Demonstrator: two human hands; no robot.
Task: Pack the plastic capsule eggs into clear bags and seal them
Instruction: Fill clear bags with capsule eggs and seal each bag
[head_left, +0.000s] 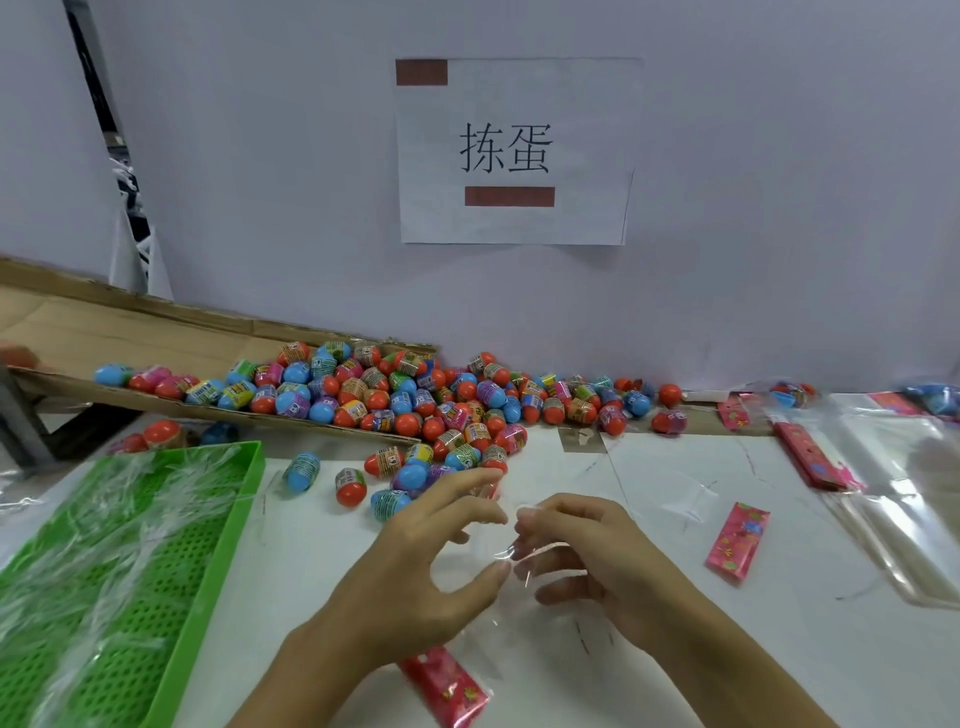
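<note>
Head view: your left hand (415, 566) and right hand (576, 551) pinch a clear bag (498, 582) in their fingers, apparently opening its mouth. Next you'll likely need an egg (350, 486) from the counter (649, 519).

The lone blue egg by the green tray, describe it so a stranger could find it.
Start at the green tray on the left. Just past its far right corner lies a blue capsule egg with a label band, apart from the pile; its nearest neighbour is orange.
</note>
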